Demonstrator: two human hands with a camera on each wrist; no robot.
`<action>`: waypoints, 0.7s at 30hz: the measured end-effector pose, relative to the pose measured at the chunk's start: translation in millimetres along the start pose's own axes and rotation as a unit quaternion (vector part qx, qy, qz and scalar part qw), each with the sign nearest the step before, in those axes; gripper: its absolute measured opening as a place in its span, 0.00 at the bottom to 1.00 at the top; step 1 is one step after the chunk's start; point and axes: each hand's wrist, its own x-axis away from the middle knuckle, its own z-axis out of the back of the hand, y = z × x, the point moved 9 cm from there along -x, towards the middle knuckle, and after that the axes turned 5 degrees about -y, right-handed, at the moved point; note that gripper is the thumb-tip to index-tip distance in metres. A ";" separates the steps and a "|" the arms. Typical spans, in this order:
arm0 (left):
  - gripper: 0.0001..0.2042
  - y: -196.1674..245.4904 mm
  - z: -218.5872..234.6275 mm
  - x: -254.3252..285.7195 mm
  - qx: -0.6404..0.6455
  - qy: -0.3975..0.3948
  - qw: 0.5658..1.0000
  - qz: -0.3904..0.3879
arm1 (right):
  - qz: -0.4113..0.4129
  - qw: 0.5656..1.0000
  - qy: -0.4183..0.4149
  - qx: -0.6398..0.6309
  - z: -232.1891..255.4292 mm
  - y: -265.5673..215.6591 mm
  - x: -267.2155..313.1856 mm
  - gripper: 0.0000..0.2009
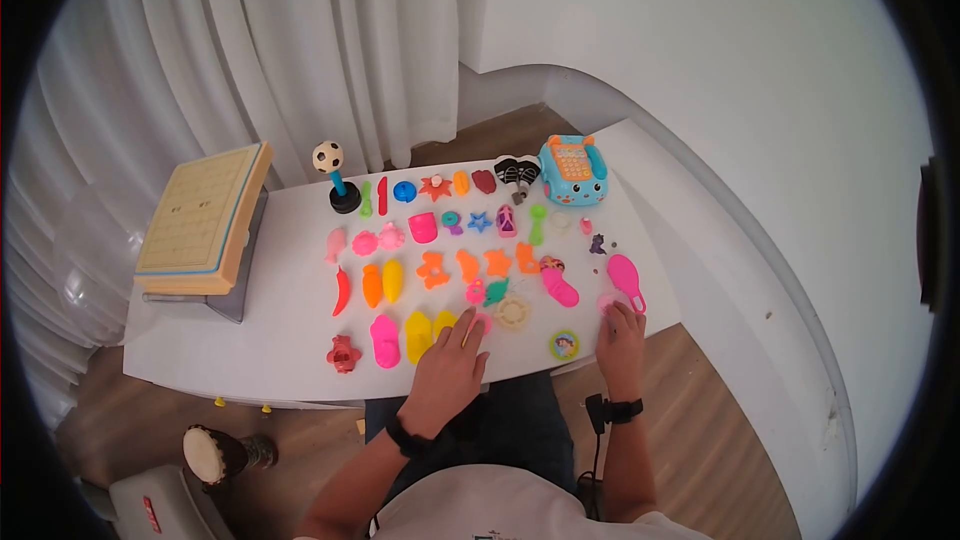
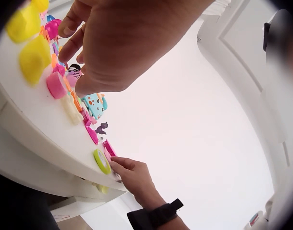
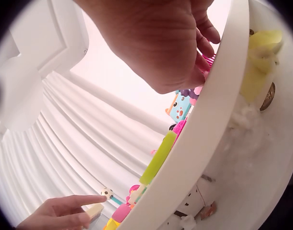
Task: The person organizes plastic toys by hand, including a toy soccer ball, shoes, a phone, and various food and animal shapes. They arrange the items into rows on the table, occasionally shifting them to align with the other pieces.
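My left hand (image 1: 450, 370) reaches over the front of the white table with fingers spread. Its fingertips overlap a short pink cylinder (image 2: 56, 85); in the left wrist view the fingers stand around and above it, not closed on it. Yellow toy slippers (image 1: 419, 337) lie to its left, and a cream ring-shaped piece (image 1: 513, 313) to its right. At the right end, my right hand (image 1: 622, 345) pinches a small pale pink piece (image 1: 606, 301), mostly hidden by the fingers. Just beyond lies a pink toy hairbrush (image 1: 626, 280); a round green-rimmed disc (image 1: 564, 344) is to the left.
Rows of small colourful toys cover the white table (image 1: 290, 340). Along the back stand a soccer ball on a stand (image 1: 328, 157), black toy shoes (image 1: 517, 174) and a blue toy telephone (image 1: 574, 172). A tilted board (image 1: 200, 220) occupies the left end. A drum (image 1: 225, 453) is on the floor.
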 end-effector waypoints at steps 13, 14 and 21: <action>0.27 0.0 -34.7 8.3 -0.052 -0.077 0.995 0.020 | 0.011 0.999 -0.014 -0.028 -3.2 -21.5 8.9 0.12; 0.27 1.4 -34.1 8.7 -0.051 -0.084 0.995 0.022 | 0.012 0.999 -0.014 -0.030 -2.6 -22.8 9.0 0.12; 0.24 24.4 -21.5 8.1 -0.032 -0.041 0.999 -0.013 | 0.032 0.999 -0.021 0.008 -8.4 -26.8 -8.2 0.13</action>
